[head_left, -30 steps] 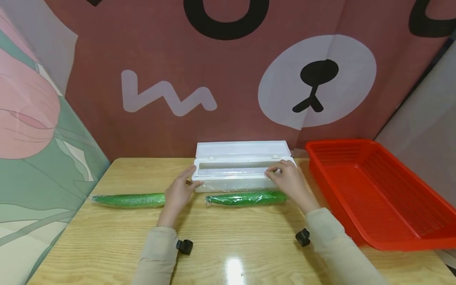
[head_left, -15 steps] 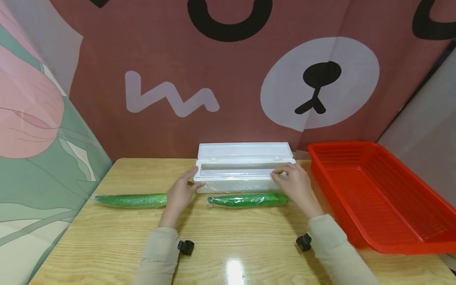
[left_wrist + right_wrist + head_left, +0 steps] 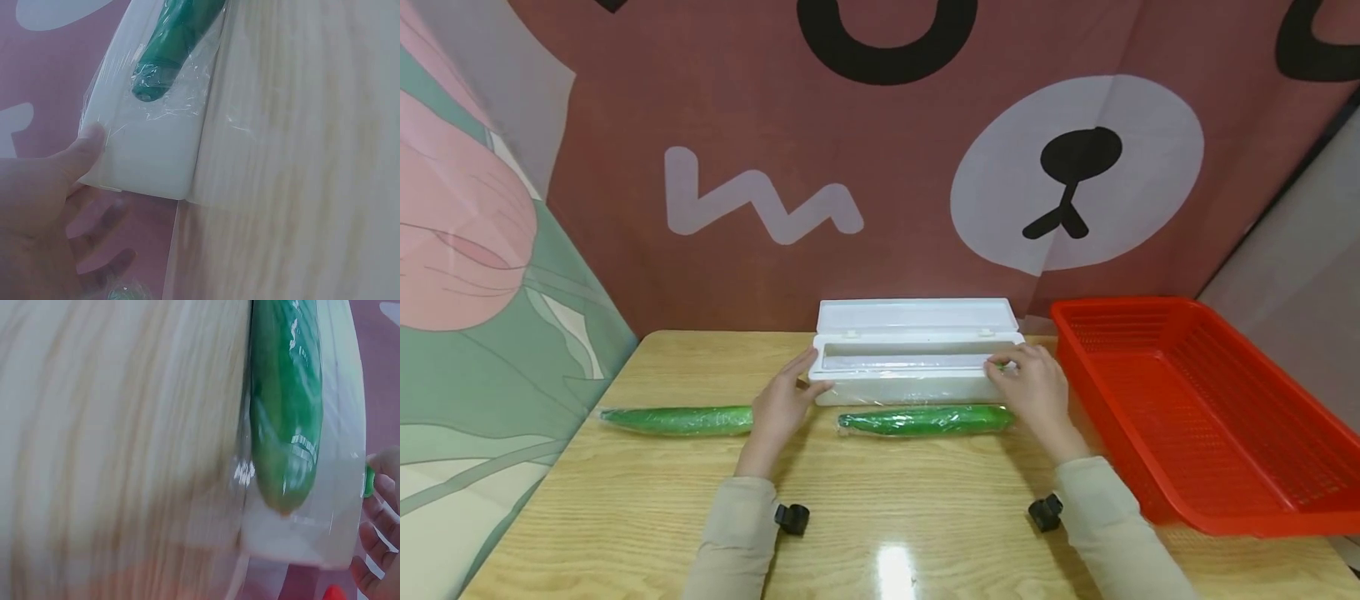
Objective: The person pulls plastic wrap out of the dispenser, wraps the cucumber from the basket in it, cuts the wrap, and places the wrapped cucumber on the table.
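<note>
A white cling film dispenser (image 3: 898,390) stands at the back of the table with its lid up. My left hand (image 3: 781,407) holds its left end, thumb on the front edge. At the right part of the front rim, my right hand (image 3: 1033,387) pinches a small green slide cutter (image 3: 369,481), mostly hidden by the fingers. Clear film hangs down the dispenser's front to a cucumber (image 3: 925,420) wrapped in film, lying right before it. Left of that, another film-wrapped cucumber (image 3: 673,421) lies partly behind my left wrist.
A red plastic basket (image 3: 1120,450) stands on the right, close to my right forearm. The wooden table (image 3: 865,517) reaches back to a printed cloth wall (image 3: 895,208) just behind the dispenser. Another printed cloth (image 3: 467,333) hangs at the left.
My right hand has slid rightward along the dispenser's front rim with the slide cutter. The left hand keeps its hold on the left end. Both cucumbers stay where they were.
</note>
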Demonstrator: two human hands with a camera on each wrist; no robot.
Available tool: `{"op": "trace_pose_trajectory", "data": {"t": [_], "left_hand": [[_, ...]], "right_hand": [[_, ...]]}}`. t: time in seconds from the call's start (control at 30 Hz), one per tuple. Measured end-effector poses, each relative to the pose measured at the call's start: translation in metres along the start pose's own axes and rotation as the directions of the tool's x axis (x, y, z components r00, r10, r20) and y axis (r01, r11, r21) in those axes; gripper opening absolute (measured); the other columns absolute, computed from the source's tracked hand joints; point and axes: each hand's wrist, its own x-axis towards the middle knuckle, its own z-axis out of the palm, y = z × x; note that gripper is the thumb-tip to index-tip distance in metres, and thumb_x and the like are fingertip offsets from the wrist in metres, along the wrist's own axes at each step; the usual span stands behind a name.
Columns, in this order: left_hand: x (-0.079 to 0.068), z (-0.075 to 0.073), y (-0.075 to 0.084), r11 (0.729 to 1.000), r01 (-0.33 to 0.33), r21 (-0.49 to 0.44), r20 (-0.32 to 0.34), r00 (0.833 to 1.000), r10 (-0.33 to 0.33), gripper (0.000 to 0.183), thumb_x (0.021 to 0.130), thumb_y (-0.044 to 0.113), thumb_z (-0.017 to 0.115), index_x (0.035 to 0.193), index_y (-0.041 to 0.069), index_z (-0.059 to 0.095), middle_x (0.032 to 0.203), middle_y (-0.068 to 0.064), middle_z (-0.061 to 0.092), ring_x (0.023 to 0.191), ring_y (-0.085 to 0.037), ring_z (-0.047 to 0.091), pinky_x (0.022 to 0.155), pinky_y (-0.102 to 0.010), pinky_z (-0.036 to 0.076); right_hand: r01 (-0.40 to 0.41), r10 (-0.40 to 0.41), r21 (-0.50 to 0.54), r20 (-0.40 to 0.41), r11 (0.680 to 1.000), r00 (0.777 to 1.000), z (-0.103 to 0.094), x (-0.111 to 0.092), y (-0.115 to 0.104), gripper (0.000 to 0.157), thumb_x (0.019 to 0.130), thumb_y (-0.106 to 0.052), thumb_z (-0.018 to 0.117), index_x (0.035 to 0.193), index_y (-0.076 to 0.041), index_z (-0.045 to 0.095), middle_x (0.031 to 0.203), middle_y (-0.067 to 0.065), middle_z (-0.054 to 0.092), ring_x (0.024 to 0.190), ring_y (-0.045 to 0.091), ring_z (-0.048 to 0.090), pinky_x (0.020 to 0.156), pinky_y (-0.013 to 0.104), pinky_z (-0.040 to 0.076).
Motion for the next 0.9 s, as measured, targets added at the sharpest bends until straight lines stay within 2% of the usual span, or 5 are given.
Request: {"op": "trace_pose_trajectory", "data": {"t": [0.17, 0.3, 0.43, 0.7, 0.9], "left_hand": [[0.000, -0.003, -0.001, 1.000, 0.007, -0.008, 0.000, 1.000, -0.007, 0.066, 0.092, 0.039, 0.070, 0.150, 0.022, 0.044, 0.155, 0.002, 0.039, 0.139, -0.028, 0.040, 0.083, -0.046, 0.050], [-0.001, -0.005, -0.001, 1.000, 0.015, -0.012, 0.008, 1.000, -0.015, 0.066, 0.092, 0.039, 0.070, 0.151, 0.022, 0.044, 0.156, 0.000, 0.038, 0.142, -0.029, 0.034, 0.098, -0.056, 0.042], [-0.001, -0.004, 0.000, 1.000, 0.012, -0.021, 0.018, 1.000, -0.012, 0.066, 0.092, 0.039, 0.069, 0.151, 0.022, 0.043, 0.156, 0.000, 0.038, 0.142, -0.029, 0.034, 0.103, -0.058, 0.038], [-0.001, 0.000, 0.001, 1.000, 0.003, -0.020, 0.007, 1.000, -0.003, 0.066, 0.091, 0.039, 0.070, 0.150, 0.022, 0.044, 0.156, 0.003, 0.038, 0.132, -0.028, 0.048, 0.093, -0.053, 0.045], [0.000, -0.001, 0.001, 1.000, 0.000, -0.020, 0.008, 1.000, 0.000, 0.065, 0.092, 0.038, 0.070, 0.150, 0.022, 0.045, 0.155, 0.002, 0.039, 0.139, -0.029, 0.039, 0.097, -0.056, 0.042]], "right_hand": [[-0.069, 0.070, 0.024, -0.009, 0.997, 0.998, -0.005, -0.002, 0.009, 0.014, 0.088, -0.024, 0.074, 0.091, -0.012, 0.079, 0.094, 0.006, 0.068, 0.091, 0.029, 0.057, 0.074, 0.047, 0.046], [-0.084, 0.083, 0.028, 0.013, 0.996, 0.996, -0.006, -0.003, 0.012, 0.016, 0.090, -0.027, 0.072, 0.093, -0.012, 0.079, 0.097, 0.006, 0.067, 0.092, 0.029, 0.057, 0.073, 0.048, 0.046], [-0.096, 0.096, 0.036, 0.012, 0.995, 0.995, -0.006, -0.006, 0.014, 0.019, 0.091, -0.027, 0.071, 0.098, -0.011, 0.077, 0.097, 0.008, 0.066, 0.089, 0.028, 0.057, 0.070, 0.046, 0.046], [-0.067, 0.068, 0.126, 0.001, 0.990, 0.998, -0.002, -0.006, 0.020, 0.017, 0.092, -0.016, 0.070, 0.100, -0.002, 0.067, 0.095, 0.012, 0.056, 0.079, 0.028, 0.053, 0.069, 0.040, 0.044], [-0.031, 0.031, 0.127, 0.004, 0.991, 1.000, 0.000, -0.003, 0.025, 0.011, 0.091, -0.009, 0.068, 0.099, -0.001, 0.066, 0.092, 0.013, 0.053, 0.078, 0.028, 0.051, 0.068, 0.042, 0.044]]}}
